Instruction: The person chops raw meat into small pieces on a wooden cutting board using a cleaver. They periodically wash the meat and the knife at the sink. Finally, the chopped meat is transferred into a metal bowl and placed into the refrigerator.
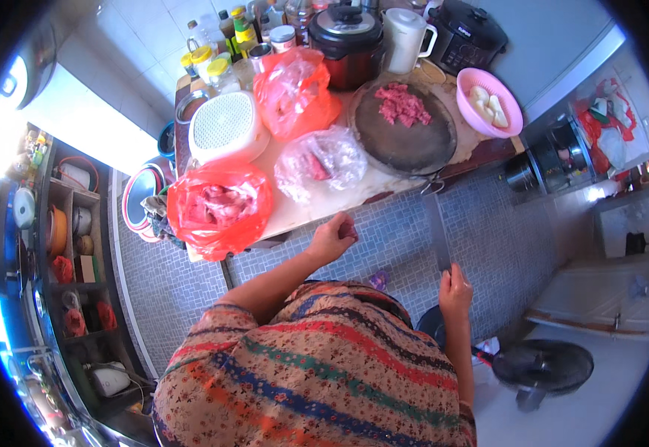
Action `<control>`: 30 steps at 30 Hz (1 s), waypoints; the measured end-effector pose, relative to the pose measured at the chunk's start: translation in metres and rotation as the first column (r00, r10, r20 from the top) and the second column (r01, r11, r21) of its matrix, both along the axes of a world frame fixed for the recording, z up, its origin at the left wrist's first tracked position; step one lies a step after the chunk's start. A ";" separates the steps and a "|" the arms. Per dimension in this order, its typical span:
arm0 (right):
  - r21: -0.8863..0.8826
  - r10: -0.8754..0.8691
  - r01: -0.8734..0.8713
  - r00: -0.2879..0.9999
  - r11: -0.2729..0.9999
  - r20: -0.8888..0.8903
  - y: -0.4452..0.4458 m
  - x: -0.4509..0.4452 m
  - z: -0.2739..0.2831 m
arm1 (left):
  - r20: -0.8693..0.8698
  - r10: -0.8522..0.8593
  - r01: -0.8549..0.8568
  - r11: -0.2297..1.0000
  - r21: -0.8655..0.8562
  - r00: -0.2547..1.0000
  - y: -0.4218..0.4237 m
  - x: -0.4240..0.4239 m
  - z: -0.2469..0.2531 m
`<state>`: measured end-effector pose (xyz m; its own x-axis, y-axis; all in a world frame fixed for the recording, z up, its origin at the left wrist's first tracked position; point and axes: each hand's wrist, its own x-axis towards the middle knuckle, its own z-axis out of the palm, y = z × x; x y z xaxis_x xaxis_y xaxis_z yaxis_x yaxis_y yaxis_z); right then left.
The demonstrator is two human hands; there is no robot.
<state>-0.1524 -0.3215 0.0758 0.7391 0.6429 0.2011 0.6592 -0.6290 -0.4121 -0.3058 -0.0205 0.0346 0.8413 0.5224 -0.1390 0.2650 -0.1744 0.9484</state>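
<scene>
My right hand (456,289) grips a long kitchen knife (439,237), its blade pointing away from me over the tiled floor. Just off the table's near edge, my left hand (333,239) is curled, with nothing visible in it. Ground or chopped red meat (403,104) lies in a heap on a round dark cutting board (408,142). Closest to my left hand is a clear plastic bag (341,153) with a piece of red meat inside. At the table's left corner, an open red plastic bag (218,207) holds raw meat. Another red bag (294,95) sits farther back.
A pink basket (511,125) of pale peeled pieces stands right of the board. Behind are a pressure cooker (347,53), a white jug (405,42) and several jars. A white perforated-lid container (226,125) stands left. A black fan (542,366) is at lower right.
</scene>
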 end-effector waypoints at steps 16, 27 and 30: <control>0.010 0.505 -0.506 0.860 0.863 -0.067 0.191 0.200 0.009 | 0.109 0.153 -0.146 0.986 -0.075 0.982 -0.008 0.121 0.014; -0.063 0.547 -0.549 0.836 0.833 -0.048 0.240 0.269 -0.002 | 0.166 0.134 -0.200 0.843 0.500 0.977 0.048 0.246 -0.014; -0.130 0.549 -0.548 0.835 0.827 -0.029 0.235 0.277 -0.004 | 0.181 0.262 -0.319 0.780 0.538 0.948 0.057 0.207 0.018</control>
<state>0.1251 -0.0863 0.0720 0.2559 0.9621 0.0939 0.9147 -0.2096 -0.3456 -0.0987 0.0362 0.0523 0.6307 0.7072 0.3194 0.3067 -0.6053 0.7346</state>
